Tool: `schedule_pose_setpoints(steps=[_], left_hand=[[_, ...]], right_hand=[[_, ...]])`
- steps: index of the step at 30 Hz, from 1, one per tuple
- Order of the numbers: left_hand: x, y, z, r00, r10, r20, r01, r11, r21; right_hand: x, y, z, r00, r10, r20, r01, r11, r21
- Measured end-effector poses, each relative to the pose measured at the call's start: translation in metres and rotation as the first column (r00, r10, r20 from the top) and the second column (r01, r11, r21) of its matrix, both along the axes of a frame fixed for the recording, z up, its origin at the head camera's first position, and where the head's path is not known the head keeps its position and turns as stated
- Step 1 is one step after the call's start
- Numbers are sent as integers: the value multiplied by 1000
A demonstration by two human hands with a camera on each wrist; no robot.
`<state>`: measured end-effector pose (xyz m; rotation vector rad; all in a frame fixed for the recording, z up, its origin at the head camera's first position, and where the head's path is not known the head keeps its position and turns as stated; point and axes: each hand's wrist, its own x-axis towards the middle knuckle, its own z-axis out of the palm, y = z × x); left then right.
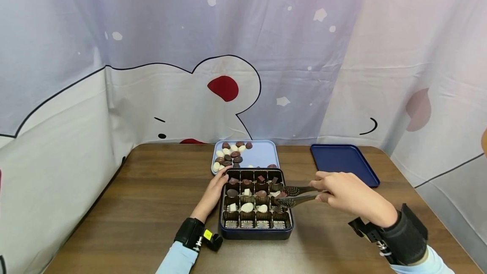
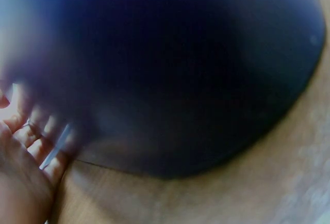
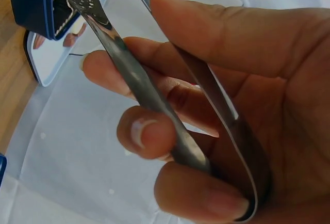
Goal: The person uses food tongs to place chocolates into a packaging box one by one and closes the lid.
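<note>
A dark blue box (image 1: 255, 234) with a gridded inner tray sits at the middle of the table. Chocolates, white, brown and dark, fill several of its cells; the front row holds none. My left hand (image 1: 211, 193) rests along the box's left side, fingers extended toward its far left corner. In the left wrist view those fingers (image 2: 38, 149) lie against the dark box wall. My right hand (image 1: 348, 191) grips metal tongs (image 3: 136, 79) with perforated tips. The tips reach over the box's right column, spread apart, with a reddish-brown chocolate (image 1: 282, 195) between them in the head view.
Behind the box, a light blue tray (image 1: 262, 151) carries many loose white and brown chocolates (image 1: 235, 154). A dark blue tray or lid (image 1: 342, 162) lies at the back right. A printed curtain (image 1: 289, 75) hangs behind the wooden table (image 1: 152, 206).
</note>
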<state>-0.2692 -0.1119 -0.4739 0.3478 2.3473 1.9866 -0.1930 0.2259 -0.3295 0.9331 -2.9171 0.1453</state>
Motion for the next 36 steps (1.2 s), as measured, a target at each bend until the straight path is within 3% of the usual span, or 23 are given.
schedule_pose_setpoints(steps=[10,22,27,36], left_hand=[[1,0,1,1000,-6,17,6,1000,-5],[2,0,2,1000,-6,9,6,1000,-13],[1,-1,2,1000,-13,12,14,1000,-22],[1,0,2,1000,-9,18,9,1000,-20]], right_hand=[[-2,-3,-8,998,-20,67,20,1000,0],[-2,-5,-4,991,-20,129,27,998,-58],[-8,-12,1,993,-51,104,58,996,-64],[-31,-41,0,997,-58,46,63,990,-129]])
